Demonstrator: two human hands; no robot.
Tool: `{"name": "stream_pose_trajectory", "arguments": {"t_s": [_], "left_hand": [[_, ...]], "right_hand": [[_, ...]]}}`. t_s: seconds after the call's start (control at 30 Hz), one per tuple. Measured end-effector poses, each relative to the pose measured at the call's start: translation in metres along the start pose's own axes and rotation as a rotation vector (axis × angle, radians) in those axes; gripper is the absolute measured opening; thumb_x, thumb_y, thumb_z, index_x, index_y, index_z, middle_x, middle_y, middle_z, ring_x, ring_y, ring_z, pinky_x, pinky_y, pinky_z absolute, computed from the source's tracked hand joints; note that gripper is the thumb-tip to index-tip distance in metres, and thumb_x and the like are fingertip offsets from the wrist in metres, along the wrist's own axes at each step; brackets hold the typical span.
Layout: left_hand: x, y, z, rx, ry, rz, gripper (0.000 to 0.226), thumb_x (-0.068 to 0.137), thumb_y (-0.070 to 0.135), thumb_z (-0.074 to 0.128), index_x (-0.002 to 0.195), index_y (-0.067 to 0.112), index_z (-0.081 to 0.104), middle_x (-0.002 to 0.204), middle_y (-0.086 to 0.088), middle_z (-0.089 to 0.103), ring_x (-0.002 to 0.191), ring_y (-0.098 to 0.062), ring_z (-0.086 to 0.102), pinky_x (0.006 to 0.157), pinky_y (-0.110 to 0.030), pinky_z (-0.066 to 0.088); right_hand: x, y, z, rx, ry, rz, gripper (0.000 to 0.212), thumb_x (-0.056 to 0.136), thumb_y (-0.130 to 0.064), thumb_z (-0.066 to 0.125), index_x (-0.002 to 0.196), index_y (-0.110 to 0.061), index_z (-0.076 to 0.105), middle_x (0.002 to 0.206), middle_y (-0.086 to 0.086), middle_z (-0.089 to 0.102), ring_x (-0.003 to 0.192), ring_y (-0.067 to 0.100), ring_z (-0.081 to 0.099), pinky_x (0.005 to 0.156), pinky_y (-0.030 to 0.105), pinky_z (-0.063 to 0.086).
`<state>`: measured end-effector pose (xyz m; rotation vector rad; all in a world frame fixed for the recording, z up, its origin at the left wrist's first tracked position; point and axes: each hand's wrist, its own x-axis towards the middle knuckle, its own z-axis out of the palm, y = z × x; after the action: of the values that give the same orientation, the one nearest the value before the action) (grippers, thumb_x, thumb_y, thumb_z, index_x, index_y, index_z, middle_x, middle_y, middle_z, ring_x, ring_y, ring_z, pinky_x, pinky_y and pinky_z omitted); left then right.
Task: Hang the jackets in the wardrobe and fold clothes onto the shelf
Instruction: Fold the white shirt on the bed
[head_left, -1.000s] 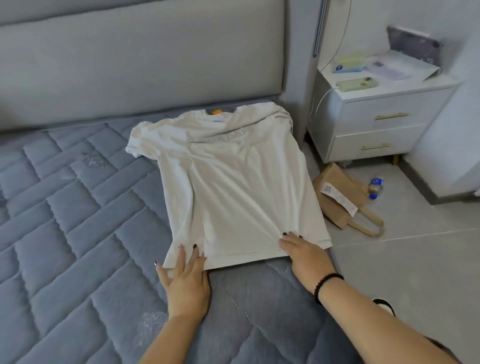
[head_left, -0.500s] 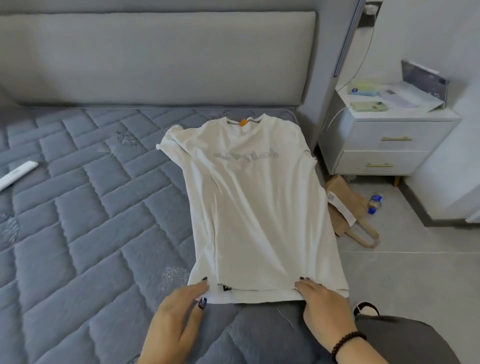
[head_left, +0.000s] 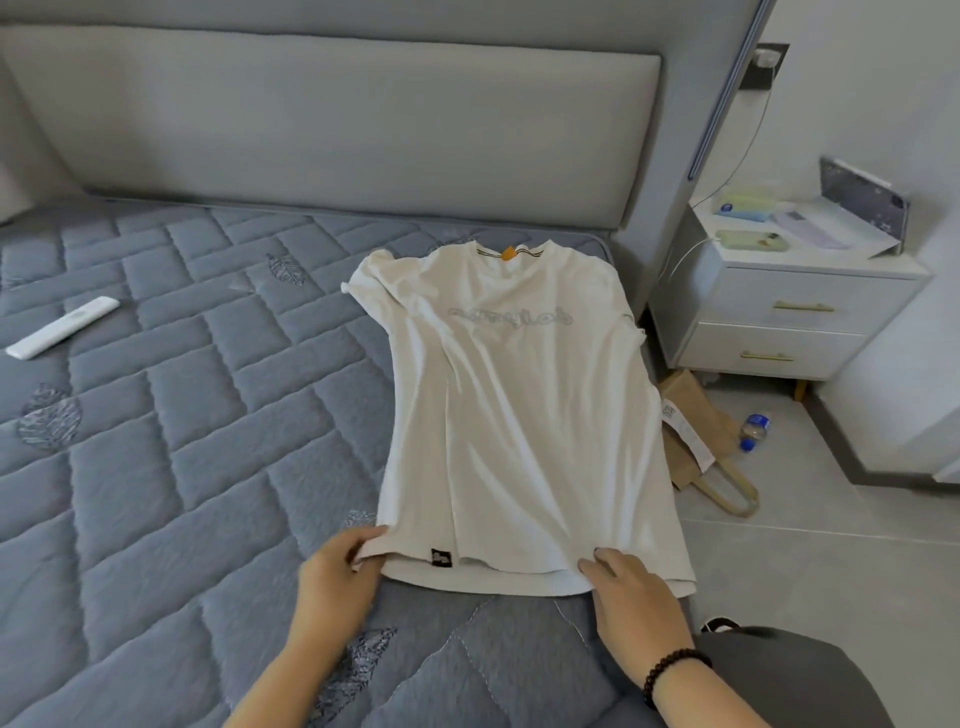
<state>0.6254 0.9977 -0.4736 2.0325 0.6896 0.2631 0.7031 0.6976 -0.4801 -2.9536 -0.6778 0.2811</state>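
White T-shirt (head_left: 524, 415) lies spread flat along the bed's right edge, collar toward the headboard (head_left: 332, 130), hem toward you, on the quilted grey mattress (head_left: 182, 467). Your left hand (head_left: 337, 577) pinches the hem's left corner, fingers curled round the cloth. Your right hand (head_left: 631, 597) rests on the hem's right part, fingers fairly straight, grip released and holding nothing. A white remote (head_left: 62, 327) sits near the bed's left edge, well apart from the shirt. Nightstand (head_left: 795, 317) stands beside the bed's right edge.
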Motion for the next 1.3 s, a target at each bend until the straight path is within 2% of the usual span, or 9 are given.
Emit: {"name": "stream_pose_trajectory", "arguments": {"t_s": [0.1,0.23,0.37,0.47,0.67,0.9,1.07,1.23,1.3], "left_hand": [[0.004,-0.021,-0.042,-0.036,0.189,-0.129,0.021,0.087,0.011,0.067,0.074,0.027,0.069,0.062,0.007,0.069,0.069,-0.016,0.066,0.060,-0.032,0.049],[0.004,-0.041,-0.075,0.113,0.230,-0.168,0.024,0.087,0.010,0.067,0.069,0.026,0.067,0.059,0.005,0.067,0.066,-0.014,0.062,0.059,-0.032,0.045],[-0.005,-0.037,-0.061,0.342,0.126,-0.072,0.012,0.090,0.016,0.062,0.089,0.027,0.066,0.083,0.006,0.066,0.080,-0.019,0.062,0.065,-0.034,0.048],[-0.006,-0.037,-0.046,0.579,0.138,0.181,0.045,0.072,0.002,0.075,0.115,0.009,0.062,0.102,-0.011,0.058,0.088,-0.034,0.058,0.065,-0.041,0.050],[0.004,-0.028,-0.047,0.786,-0.061,0.623,0.039,0.046,-0.012,0.082,0.074,0.012,0.069,0.071,-0.001,0.059,0.058,-0.026,0.058,0.053,-0.032,0.048],[0.003,-0.043,-0.081,0.594,-0.179,0.613,0.021,0.070,-0.015,0.073,0.069,0.005,0.065,0.069,-0.004,0.060,0.068,-0.012,0.052,0.052,-0.034,0.051],[-0.002,-0.045,-0.095,0.688,-0.215,0.546,0.030,0.063,-0.017,0.080,0.066,0.008,0.063,0.069,0.000,0.059,0.060,-0.022,0.060,0.046,-0.025,0.044],[0.002,-0.031,-0.086,0.842,-0.253,0.530,0.042,0.041,-0.016,0.086,0.062,0.014,0.064,0.063,0.003,0.059,0.051,-0.022,0.060,0.048,-0.019,0.033],[-0.001,-0.021,-0.072,0.863,-0.267,0.524,0.041,0.042,-0.010,0.085,0.072,0.015,0.069,0.072,0.001,0.062,0.058,-0.023,0.062,0.050,-0.026,0.041]], "right_hand": [[-0.001,-0.005,-0.006,0.021,0.063,-0.061,0.040,0.090,-0.007,0.054,0.128,-0.019,0.059,0.128,-0.002,0.057,0.114,0.020,0.055,0.089,0.031,0.047],[-0.004,-0.014,-0.012,0.035,0.189,-0.214,0.032,0.048,-0.019,0.093,0.074,-0.021,0.075,0.076,-0.008,0.068,0.063,0.012,0.065,0.047,0.023,0.052],[-0.003,-0.019,-0.006,0.031,0.213,-0.233,0.016,0.068,-0.027,0.083,0.078,-0.021,0.072,0.076,-0.009,0.066,0.064,0.012,0.062,0.047,0.023,0.050],[0.002,-0.021,-0.008,-0.016,0.219,-0.203,0.032,0.051,-0.011,0.089,0.076,-0.017,0.069,0.066,-0.005,0.060,0.053,0.014,0.056,0.037,0.024,0.044],[0.012,-0.026,-0.004,-0.229,0.228,-0.291,0.055,0.028,0.003,0.087,0.082,-0.006,0.074,0.072,0.004,0.065,0.051,0.018,0.056,0.037,0.026,0.041],[0.024,-0.017,-0.007,-0.346,0.201,-0.359,0.036,0.027,0.002,0.083,0.052,-0.013,0.062,0.056,0.001,0.054,0.049,0.018,0.052,0.040,0.027,0.041],[0.024,-0.012,-0.006,-0.336,0.045,-0.337,0.029,0.065,-0.006,0.067,0.094,-0.008,0.068,0.097,0.007,0.062,0.086,0.023,0.059,0.064,0.030,0.046],[0.027,-0.020,-0.019,-0.263,0.050,-0.311,0.047,0.006,0.002,0.083,0.041,-0.014,0.056,0.049,0.002,0.053,0.042,0.015,0.052,0.031,0.018,0.030],[0.025,-0.022,-0.023,-0.260,0.084,-0.289,0.045,0.016,0.006,0.084,0.046,-0.012,0.056,0.054,0.002,0.055,0.047,0.015,0.054,0.034,0.019,0.028]]}}
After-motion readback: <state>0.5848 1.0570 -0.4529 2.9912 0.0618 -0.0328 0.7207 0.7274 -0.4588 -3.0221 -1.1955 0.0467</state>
